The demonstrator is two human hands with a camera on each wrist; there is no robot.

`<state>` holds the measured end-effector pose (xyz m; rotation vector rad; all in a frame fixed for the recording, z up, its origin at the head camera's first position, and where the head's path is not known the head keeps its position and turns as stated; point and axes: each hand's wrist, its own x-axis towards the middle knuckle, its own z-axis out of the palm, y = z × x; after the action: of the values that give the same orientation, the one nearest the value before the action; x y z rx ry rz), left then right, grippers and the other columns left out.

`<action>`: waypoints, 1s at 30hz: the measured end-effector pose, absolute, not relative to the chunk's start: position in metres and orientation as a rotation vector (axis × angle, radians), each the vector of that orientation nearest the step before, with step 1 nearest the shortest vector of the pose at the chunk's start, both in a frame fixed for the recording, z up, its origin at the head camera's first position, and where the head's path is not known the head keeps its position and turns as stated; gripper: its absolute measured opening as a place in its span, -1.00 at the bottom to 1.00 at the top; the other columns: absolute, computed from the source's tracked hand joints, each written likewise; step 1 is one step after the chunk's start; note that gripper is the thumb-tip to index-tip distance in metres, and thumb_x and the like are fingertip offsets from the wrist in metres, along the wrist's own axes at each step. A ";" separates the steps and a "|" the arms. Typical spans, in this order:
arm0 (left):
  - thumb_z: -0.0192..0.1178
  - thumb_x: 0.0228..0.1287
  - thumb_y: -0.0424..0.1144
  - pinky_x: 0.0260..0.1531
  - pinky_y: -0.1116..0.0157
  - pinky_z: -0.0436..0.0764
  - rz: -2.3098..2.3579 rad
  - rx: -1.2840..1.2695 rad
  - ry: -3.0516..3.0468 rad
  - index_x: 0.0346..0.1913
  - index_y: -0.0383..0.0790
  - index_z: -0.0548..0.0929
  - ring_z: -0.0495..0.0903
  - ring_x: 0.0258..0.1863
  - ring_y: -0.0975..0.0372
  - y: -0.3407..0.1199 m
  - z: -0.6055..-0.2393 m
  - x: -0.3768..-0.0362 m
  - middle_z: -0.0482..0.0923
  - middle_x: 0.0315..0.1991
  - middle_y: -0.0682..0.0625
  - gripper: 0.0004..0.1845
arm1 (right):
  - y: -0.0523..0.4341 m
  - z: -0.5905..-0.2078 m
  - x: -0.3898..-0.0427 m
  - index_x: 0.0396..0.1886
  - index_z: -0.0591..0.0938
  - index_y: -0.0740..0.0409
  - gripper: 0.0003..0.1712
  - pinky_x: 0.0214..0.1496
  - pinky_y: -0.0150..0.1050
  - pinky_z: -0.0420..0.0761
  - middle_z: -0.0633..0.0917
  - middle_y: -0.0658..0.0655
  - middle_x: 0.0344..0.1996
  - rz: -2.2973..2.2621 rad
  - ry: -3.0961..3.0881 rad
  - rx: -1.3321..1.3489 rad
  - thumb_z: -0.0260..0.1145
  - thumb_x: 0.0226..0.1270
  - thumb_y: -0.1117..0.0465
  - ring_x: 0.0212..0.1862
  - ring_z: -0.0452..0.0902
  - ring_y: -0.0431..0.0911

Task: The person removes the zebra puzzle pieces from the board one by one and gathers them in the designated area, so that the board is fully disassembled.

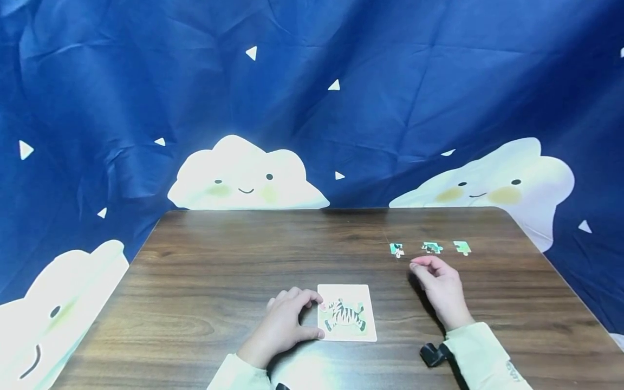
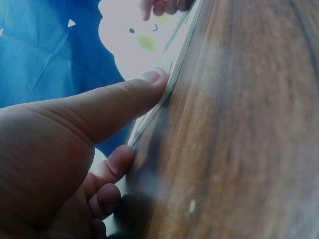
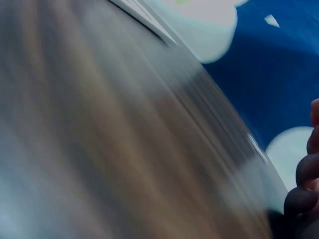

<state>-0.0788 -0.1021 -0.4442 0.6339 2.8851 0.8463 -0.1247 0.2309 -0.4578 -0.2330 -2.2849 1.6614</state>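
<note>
A square white puzzle board (image 1: 347, 333) with a zebra picture lies on the table in front of the person. My left hand (image 1: 287, 319) holds its left side, with the thumb at the near corner and the index finger further up the edge. From the left wrist, the thumb (image 2: 124, 97) lies against the thin board edge. To the right, my right hand (image 1: 443, 290) is over the table, just below the loose puzzle pieces. Its fingers are loosely bent with the tips close together, and nothing shows between them. The right wrist view catches only curled fingers (image 3: 306, 172) at its edge.
Three jigsaw pieces lie in a row at the back right: a zebra-marked piece (image 1: 396, 249), a middle piece (image 1: 431, 247) and a green piece (image 1: 462, 247). The brown wooden table (image 1: 195, 271) ends at a blue curtain (image 1: 292, 81) with clouds.
</note>
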 end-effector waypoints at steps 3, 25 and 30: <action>0.41 -0.25 0.18 -0.25 0.24 0.18 0.846 0.637 2.883 -0.04 0.30 0.49 0.31 -0.25 0.31 -0.102 -0.444 -0.079 0.39 -0.24 0.26 -0.42 | 0.217 -0.458 -0.120 -0.26 0.63 0.25 -0.81 -0.55 -0.35 0.39 0.57 -0.05 -0.58 1.658 -2.365 -0.150 0.31 0.20 0.21 -0.59 0.37 -0.25; 0.40 -0.25 0.19 -0.27 0.27 0.17 0.817 0.642 2.884 -0.04 0.29 0.47 0.30 -0.26 0.31 -0.101 -0.442 -0.080 0.38 -0.25 0.25 -0.41 | 0.137 -0.433 -0.084 -0.43 0.63 0.11 -0.88 -0.58 -0.39 0.37 0.54 -0.02 -0.62 1.591 -2.599 0.465 0.35 0.07 0.40 -0.62 0.32 -0.29; 0.41 -0.25 0.17 -0.28 0.27 0.17 0.832 0.651 2.889 -0.04 0.29 0.46 0.30 -0.27 0.31 -0.102 -0.442 -0.080 0.39 -0.26 0.24 -0.42 | 0.134 -0.447 -0.087 -0.40 0.64 0.00 -0.88 -0.56 -0.40 0.37 0.52 -0.11 -0.60 1.592 -2.637 0.559 0.38 0.07 0.30 -0.60 0.33 -0.29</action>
<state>-0.0798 -0.1025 -0.4417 0.6509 2.8890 0.8320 -0.0874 0.1338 -0.4475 0.5593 -2.6375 1.5923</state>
